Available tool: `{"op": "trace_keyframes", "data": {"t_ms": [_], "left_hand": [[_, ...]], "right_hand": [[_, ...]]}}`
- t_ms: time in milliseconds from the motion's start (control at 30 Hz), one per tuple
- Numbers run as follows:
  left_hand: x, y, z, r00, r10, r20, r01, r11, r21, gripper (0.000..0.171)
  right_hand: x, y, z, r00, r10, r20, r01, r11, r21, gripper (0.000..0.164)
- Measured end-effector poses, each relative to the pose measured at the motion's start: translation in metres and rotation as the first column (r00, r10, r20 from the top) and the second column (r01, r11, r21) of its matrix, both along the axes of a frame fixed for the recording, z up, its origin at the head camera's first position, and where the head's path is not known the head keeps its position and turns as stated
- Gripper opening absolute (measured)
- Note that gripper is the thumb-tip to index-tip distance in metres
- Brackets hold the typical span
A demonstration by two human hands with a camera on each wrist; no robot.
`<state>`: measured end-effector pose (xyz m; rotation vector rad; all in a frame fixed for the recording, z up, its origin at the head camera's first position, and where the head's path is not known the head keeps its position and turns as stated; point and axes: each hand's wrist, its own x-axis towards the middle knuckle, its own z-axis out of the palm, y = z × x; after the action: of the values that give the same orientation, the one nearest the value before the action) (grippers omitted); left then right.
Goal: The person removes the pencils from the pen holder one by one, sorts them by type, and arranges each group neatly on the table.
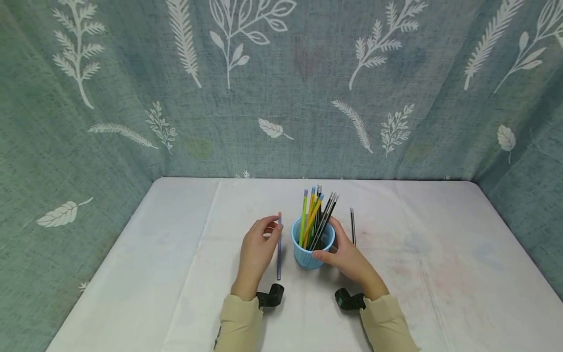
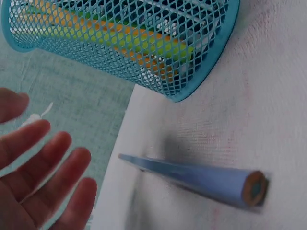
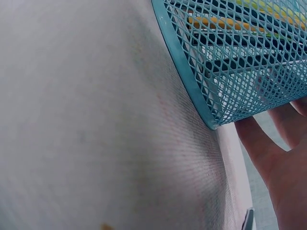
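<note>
A light-blue mesh pencil cup (image 1: 308, 261) stands on the table, full of yellow, green and black pencils (image 1: 325, 222). My right hand (image 1: 352, 256) holds its right side, thumb at the front of the rim and fingers round the back. In the right wrist view the fingers lie against the mesh wall (image 3: 244, 91). To the left of the cup, a purple pencil (image 1: 279, 261) lies on the table, pointing away from me. My left hand (image 1: 259, 247) hovers at its far part, overlapping it in the head view. The left wrist view shows that hand's fingers (image 2: 72, 172) loosely spread, apart from the pencil.
A black pencil (image 1: 353, 222) lies right of the cup, partly hidden behind my right hand. A white cloth (image 1: 440, 274) covers the table. Beyond the table's back edge hangs a green curtain (image 1: 308, 117) with white leaf prints. Black cameras (image 1: 272, 296) sit on both wrists.
</note>
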<state>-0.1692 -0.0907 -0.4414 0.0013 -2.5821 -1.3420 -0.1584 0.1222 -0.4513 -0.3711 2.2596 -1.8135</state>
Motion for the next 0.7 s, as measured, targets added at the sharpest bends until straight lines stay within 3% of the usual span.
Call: {"op": "trace_keyframes", "data": {"t_ms": [300,567,700], "left_hand": [[0.003,0.005,0.0,0.989,-0.15,-0.005,0.149,0.981,0.125,0.044],[0.004,0.011,0.002,0.942,-0.333,0.04,0.317,0.921,0.226,0.048],[0.01,0.014,0.015,0.925,-0.377,0.033,0.357,0.899,0.254,0.052]], "right_hand": [[0.011,-0.003,0.026,1.0,0.017,0.017,-0.016,1.0,-0.018,0.084],[0.012,-0.003,0.028,1.0,0.02,-0.003,-0.021,0.999,-0.035,0.084],[0.011,-0.003,0.027,1.0,0.03,-0.006,-0.03,0.999,-0.042,0.085]]}}
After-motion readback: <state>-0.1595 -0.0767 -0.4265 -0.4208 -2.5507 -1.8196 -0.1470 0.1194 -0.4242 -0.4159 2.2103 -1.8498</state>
